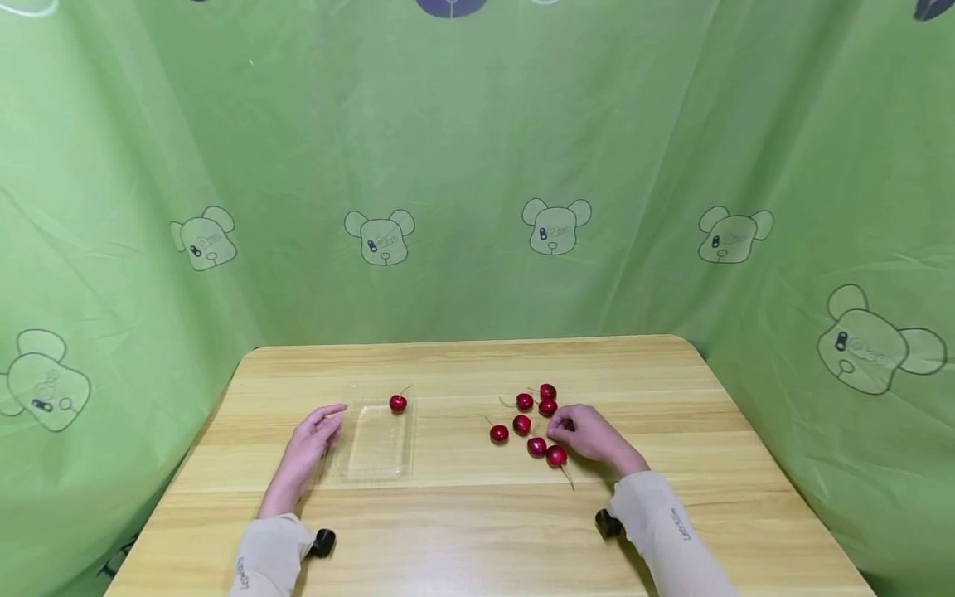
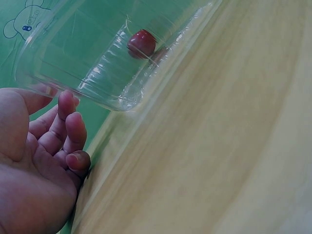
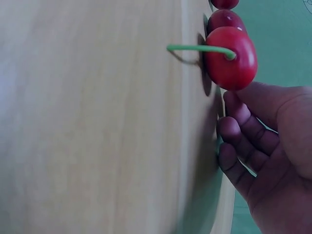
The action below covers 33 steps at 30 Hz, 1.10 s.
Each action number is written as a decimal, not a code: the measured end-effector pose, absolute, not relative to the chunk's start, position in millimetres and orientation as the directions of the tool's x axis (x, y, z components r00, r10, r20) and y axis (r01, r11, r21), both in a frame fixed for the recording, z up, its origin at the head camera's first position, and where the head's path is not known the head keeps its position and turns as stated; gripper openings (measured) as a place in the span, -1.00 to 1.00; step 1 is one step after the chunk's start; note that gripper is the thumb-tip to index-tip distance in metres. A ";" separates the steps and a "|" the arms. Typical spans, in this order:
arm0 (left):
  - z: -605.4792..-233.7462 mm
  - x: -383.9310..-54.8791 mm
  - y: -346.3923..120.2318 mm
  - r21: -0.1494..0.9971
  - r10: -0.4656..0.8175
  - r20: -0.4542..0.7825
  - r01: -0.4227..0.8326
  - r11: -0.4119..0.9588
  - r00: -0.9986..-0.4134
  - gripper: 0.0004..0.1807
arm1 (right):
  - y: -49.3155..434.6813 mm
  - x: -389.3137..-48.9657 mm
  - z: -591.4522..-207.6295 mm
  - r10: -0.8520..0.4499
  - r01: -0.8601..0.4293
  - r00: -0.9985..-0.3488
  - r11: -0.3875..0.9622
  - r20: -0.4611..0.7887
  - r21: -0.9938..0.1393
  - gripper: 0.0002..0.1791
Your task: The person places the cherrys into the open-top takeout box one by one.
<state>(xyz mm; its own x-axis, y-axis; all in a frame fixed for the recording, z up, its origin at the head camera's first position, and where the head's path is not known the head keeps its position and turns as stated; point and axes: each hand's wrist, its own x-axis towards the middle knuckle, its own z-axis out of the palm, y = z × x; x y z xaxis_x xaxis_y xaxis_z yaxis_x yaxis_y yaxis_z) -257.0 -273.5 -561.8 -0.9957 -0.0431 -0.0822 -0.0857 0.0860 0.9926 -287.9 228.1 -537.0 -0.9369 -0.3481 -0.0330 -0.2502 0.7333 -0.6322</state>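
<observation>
A clear plastic container lies left of the middle of the table, with one stemmed cherry inside near its far right corner. My left hand is beside its left edge, fingers loosely bent, fingertips right at the rim in the left wrist view. Several dark red cherries are scattered right of the middle. My right hand reaches in from their right, thumb and index fingertips close together among them. The near cherry, its green stem pointing away from the hand, partly covers those fingertips; I cannot tell whether they pinch a stem.
The wooden table has rounded far corners. Behind it and at both sides hangs a green curtain with bear-head prints. A black wrist device is on the right sleeve, another black device on the left.
</observation>
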 end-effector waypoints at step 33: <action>-564.9 -257.9 -276.1 0.991 -0.036 -0.085 -0.088 0.100 -0.996 -0.55 | 222.1 -288.1 -515.8 -0.324 -0.212 -0.945 0.704 -0.040 -0.678 -0.86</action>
